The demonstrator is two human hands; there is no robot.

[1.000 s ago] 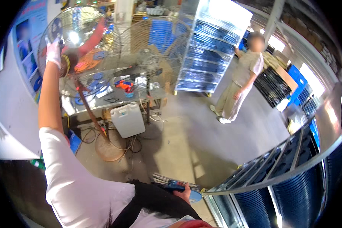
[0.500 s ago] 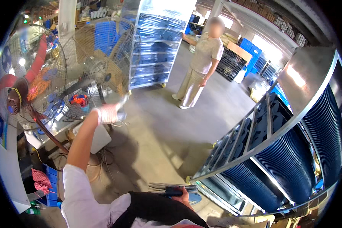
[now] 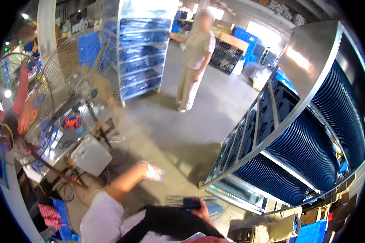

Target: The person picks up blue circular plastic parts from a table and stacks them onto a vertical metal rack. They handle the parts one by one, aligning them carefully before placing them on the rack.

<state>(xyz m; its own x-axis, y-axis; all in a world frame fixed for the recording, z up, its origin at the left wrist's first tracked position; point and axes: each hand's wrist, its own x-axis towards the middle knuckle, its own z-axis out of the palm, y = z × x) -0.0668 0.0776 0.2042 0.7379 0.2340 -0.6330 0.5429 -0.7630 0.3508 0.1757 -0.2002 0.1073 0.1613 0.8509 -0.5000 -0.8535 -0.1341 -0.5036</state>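
My left hand (image 3: pixel 154 172), in a whitish glove, is out in front of my body above the floor; its fingers are smeared by motion. Low in the middle, my bare right hand (image 3: pixel 199 208) is closed around a dark blue flat piece (image 3: pixel 189 203). Thin grey strips or wires (image 3: pixel 173 200) stick out to either side of that piece, and I cannot make out exactly what they are. To the right stands a metal rack (image 3: pixel 236 158) with rows of tightly stacked dark blue ribbed trays (image 3: pixel 308 162).
Two large caged fans (image 3: pixel 83 87) stand at left beside a cluttered workbench (image 3: pixel 67 141). A white container (image 3: pixel 91 156) and cables are on the floor there. Ahead, a person (image 3: pixel 196 56) holds a tall wrapped rack (image 3: pixel 142 56) on casters. Blue crates (image 3: pixel 245 40) stand behind.
My left hand has come down and right, from beside the fan to in front of my body. The view has shifted, so the racks and person appear further left. My right hand keeps its hold.
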